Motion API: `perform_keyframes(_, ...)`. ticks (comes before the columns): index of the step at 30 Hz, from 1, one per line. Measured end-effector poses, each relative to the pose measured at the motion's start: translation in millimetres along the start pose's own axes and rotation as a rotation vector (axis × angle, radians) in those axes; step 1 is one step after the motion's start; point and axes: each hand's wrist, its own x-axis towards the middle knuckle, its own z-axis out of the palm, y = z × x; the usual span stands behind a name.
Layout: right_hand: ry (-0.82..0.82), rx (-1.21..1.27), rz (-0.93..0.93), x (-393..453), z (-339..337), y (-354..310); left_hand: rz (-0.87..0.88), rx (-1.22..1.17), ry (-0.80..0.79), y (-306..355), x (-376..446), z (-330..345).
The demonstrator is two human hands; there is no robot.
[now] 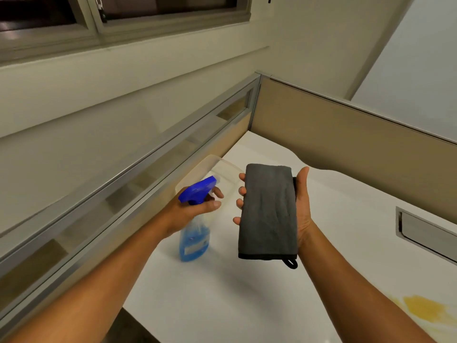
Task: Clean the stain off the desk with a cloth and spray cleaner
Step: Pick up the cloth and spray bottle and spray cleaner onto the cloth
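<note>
My left hand (195,209) grips the neck of a spray bottle (194,240) with blue liquid and a blue trigger head, held above the white desk (222,293), nozzle toward the cloth. My right hand (303,209) holds a folded dark grey cloth (268,211) flat across the palm, fingers curled round its left edge, a black loop hanging at its lower corner. A yellow stain (425,309) spreads on the desk at the lower right, well away from both hands.
A clear plastic container (217,167) stands on the desk behind the bottle. Beige partition panels (346,134) wall the desk's far and left sides. A grey cable hatch (425,231) is set in the desk at right.
</note>
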Motion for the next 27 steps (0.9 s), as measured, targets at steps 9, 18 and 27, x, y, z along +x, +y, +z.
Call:
perform_keyframes(9,0.029,-0.129,-0.132,-19,2,-12,0.069,0.154,0.014,53,-14,57)
perform_keyframes(18,0.432,-0.272,-0.334,-34,-4,-19,-0.088,0.426,0.012,111,-10,105)
perform_keyframes(27,0.416,-0.251,-0.379,-36,5,-25,-0.145,0.512,0.066,125,-10,120)
